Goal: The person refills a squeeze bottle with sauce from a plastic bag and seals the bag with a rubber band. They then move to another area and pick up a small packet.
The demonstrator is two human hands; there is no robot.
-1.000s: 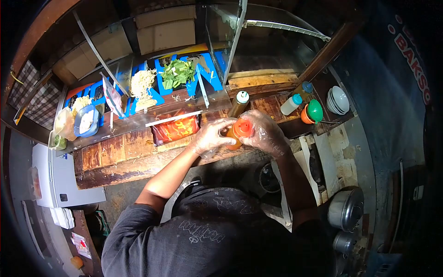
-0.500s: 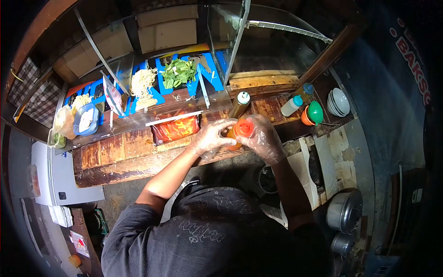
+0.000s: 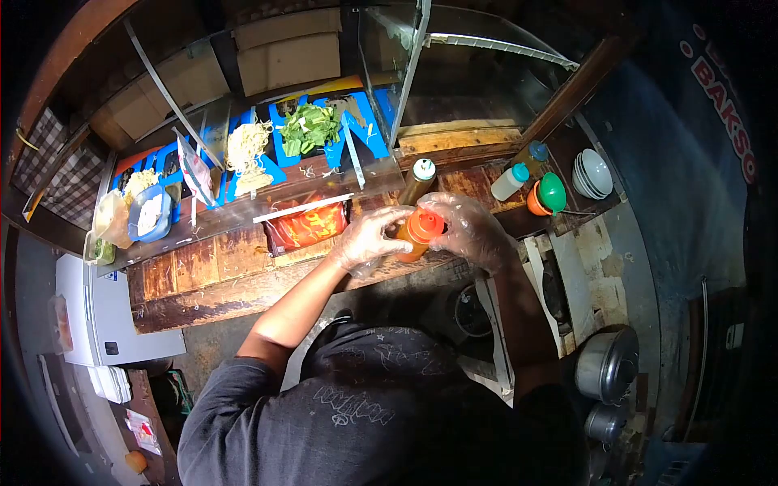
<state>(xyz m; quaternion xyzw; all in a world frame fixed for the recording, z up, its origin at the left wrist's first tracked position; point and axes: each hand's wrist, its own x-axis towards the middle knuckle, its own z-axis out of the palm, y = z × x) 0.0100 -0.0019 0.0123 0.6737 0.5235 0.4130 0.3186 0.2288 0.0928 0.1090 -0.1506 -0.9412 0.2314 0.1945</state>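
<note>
While the left hand [image 3: 371, 241] clasps an amber, cylindrical plastic bottle [image 3: 415, 252] and the right hand [image 3: 472, 232] grips its round red plastic cap [image 3: 425, 227], bottle judged light, squeezable, possibly slippery; best held low.

Right hand [image 3: 472, 229] now with fingers [image 3: 444, 202] farther around the far side of the red cap [image 3: 425, 225]

noodles [image 3: 247, 150] beside leafy greens [image 3: 309, 130] | white bowls [image 3: 596, 172] stacked | metal pot [image 3: 600, 366]
</note>
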